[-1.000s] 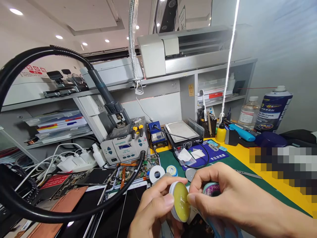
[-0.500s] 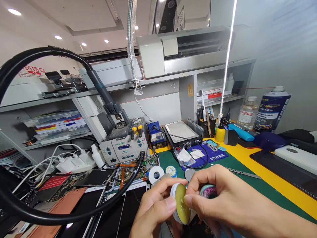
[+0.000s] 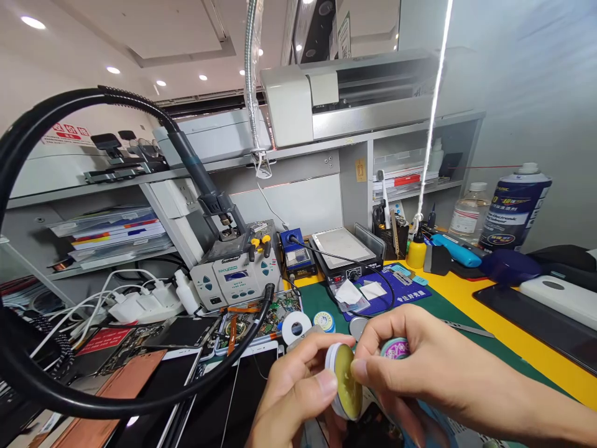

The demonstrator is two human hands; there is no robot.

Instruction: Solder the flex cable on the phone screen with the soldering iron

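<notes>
My left hand (image 3: 298, 386) grips a shallow round tin of yellow-green paste (image 3: 349, 381), tilted on edge so its paste faces right. My right hand (image 3: 401, 361) is closed, its thumb and forefinger tips pinched at the paste surface. Whatever lies between those tips is too small to make out. Framed by the right thumb and forefinger is a small round spool with a pink label and teal rim (image 3: 395, 348); it appears to be in that hand, its lower part hidden. Behind the hands lie a white ring-shaped roll (image 3: 295, 327) and a small blue-rimmed tub (image 3: 323, 322).
A rework station (image 3: 237, 274) with a thick looping black hose (image 3: 140, 407) stands left, above phones and circuit boards. A hot plate (image 3: 342, 246) sits at the back. Tweezers (image 3: 469, 328) lie on the green mat (image 3: 443, 305); a spray can (image 3: 515, 208) and bottle (image 3: 469, 211) stand right.
The view has shifted slightly, moving the background right and down. My right hand has turned a little, showing more of the spool's pink label. The left hand keeps its hold on the tin.
</notes>
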